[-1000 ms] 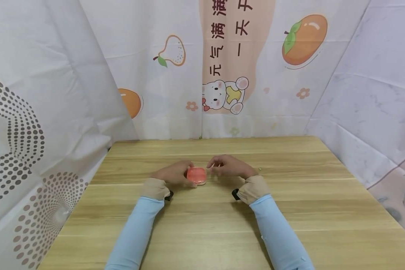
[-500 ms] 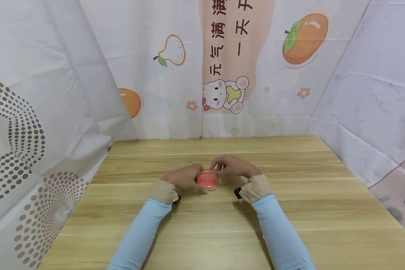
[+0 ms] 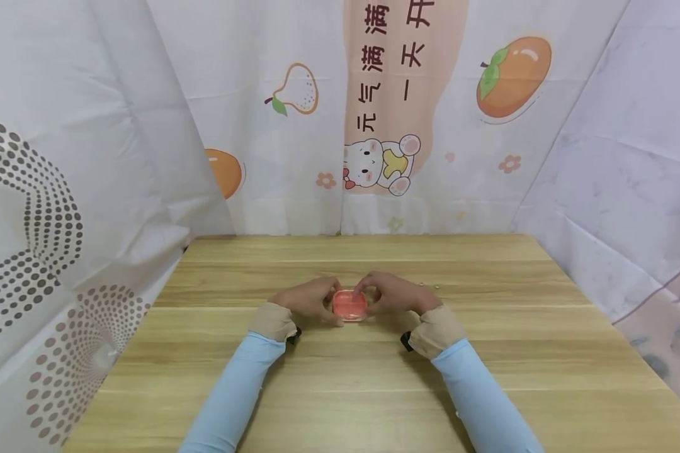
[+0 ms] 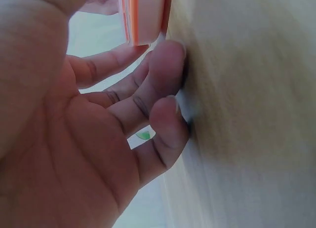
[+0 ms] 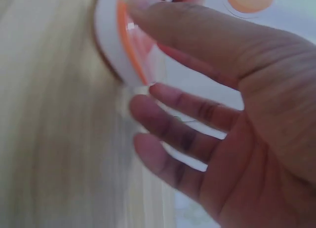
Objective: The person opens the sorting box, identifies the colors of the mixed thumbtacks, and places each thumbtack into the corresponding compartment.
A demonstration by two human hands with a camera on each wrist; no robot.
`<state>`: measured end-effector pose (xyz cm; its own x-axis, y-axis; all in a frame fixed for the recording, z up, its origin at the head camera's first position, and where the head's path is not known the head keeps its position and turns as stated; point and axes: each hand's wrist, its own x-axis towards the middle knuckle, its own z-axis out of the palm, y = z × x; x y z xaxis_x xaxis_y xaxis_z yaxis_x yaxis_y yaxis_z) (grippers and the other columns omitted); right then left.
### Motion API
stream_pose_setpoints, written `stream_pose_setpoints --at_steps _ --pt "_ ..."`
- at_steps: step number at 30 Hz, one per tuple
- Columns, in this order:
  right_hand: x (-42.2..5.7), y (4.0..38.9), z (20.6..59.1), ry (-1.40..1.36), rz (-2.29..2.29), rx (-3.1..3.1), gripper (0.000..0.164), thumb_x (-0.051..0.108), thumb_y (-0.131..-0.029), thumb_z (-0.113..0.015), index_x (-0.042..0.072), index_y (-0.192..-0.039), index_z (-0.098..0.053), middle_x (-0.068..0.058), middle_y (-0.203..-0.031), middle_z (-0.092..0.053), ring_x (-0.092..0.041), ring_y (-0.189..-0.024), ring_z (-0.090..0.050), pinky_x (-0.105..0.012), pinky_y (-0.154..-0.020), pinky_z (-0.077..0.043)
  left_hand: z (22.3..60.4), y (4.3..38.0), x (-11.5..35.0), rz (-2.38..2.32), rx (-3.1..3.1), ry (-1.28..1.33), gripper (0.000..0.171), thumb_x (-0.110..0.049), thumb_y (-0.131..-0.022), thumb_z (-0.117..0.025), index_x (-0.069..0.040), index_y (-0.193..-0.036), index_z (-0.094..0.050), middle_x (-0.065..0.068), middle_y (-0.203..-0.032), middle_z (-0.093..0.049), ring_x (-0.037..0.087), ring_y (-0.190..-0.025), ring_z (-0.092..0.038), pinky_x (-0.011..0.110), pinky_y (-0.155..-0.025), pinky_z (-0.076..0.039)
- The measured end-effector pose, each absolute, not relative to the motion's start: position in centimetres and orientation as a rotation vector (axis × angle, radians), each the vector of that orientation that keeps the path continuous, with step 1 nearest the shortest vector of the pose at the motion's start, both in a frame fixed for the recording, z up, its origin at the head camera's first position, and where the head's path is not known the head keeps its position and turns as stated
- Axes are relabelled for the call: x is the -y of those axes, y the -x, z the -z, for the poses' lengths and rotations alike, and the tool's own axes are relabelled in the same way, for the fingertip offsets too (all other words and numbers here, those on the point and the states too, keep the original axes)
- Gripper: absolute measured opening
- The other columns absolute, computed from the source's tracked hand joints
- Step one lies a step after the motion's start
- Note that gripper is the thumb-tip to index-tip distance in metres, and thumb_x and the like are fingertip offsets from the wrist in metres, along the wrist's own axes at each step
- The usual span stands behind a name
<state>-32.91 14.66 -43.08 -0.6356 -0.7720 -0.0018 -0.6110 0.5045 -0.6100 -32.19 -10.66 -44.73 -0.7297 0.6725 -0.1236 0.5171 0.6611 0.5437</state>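
A small rounded box with a clear pinkish-red top, an orange rim band and a pale base sits between my two hands over the wooden table. Gripping its left side is my left hand, thumb at the near edge and index finger at the far edge. My right hand holds the right side, its thumb on the box's side and its index finger reaching the top's far corner. In the left wrist view the box stands close to the tabletop; the other fingers are loosely bent beneath. The right wrist view shows the box partly behind the thumb.
Two tiny ring-like bits lie on the wooden table to the right of my right hand. A printed white curtain hangs at the table's back edge, with more sheets at both sides.
My left hand has carried the box right and slightly nearer. My right hand, apart from it at first, now grips its right side. The head view has tilted a little.
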Motion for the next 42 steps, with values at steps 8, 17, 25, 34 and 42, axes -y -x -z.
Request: stream_pose_setpoints --at_steps 8,17,25,34,42 --pt "-14.4 32.8 44.6 1.227 0.864 -2.517 0.044 0.027 -0.077 -0.083 0.014 -0.115 -0.065 -0.001 -0.114 -0.056 -0.021 -0.081 -0.058 -0.028 -0.071 -0.049 45.0 31.9 10.6 -0.672 -2.565 -0.924 0.066 -0.049 -0.075 -0.08 -0.013 -0.122 -0.049 -0.003 -0.105 -0.055 0.015 -0.093 -0.052 0.026 -0.076 -0.046" --pt "-14.1 32.8 44.6 1.25 0.79 -2.584 0.043 0.035 -0.078 -0.081 0.018 -0.114 -0.064 0.004 -0.111 -0.055 -0.013 -0.074 -0.057 -0.025 -0.068 -0.049 44.4 31.8 10.7 -0.694 -2.556 -0.934 0.066 -0.048 -0.076 -0.08 -0.011 -0.121 -0.05 0.001 -0.103 -0.057 0.016 -0.09 -0.052 0.027 -0.073 -0.046" --pt "-14.1 32.8 44.4 1.254 0.819 -2.563 0.045 0.034 -0.076 -0.083 0.018 -0.115 -0.064 -0.003 -0.11 -0.051 -0.016 -0.074 -0.054 -0.027 -0.068 -0.047 44.7 32.5 10.9 -0.69 -2.568 -0.951 0.065 -0.051 -0.075 -0.079 -0.013 -0.119 -0.05 0.0 -0.1 -0.057 0.014 -0.088 -0.052 0.026 -0.073 -0.046" --pt "-14.2 32.6 44.3 1.246 0.807 -2.568 0.044 0.037 -0.075 -0.083 0.018 -0.112 -0.066 -0.002 -0.109 -0.052 -0.015 -0.074 -0.055 -0.026 -0.066 -0.048 45.0 32.6 10.8 -0.666 -2.582 -0.947 0.065 -0.055 -0.074 -0.079 -0.016 -0.118 -0.051 0.0 -0.098 -0.055 0.015 -0.088 -0.05 0.026 -0.072 -0.044" --pt "-14.4 32.7 44.3 1.226 0.769 -2.63 0.038 0.041 -0.077 -0.081 0.023 -0.108 -0.068 0.002 -0.107 -0.057 -0.012 -0.071 -0.054 -0.025 -0.064 -0.047 45.1 32.6 10.7 -0.708 -2.564 -0.962 0.062 -0.051 -0.074 -0.08 -0.016 -0.116 -0.051 0.0 -0.097 -0.055 0.015 -0.086 -0.051 0.026 -0.07 -0.044"
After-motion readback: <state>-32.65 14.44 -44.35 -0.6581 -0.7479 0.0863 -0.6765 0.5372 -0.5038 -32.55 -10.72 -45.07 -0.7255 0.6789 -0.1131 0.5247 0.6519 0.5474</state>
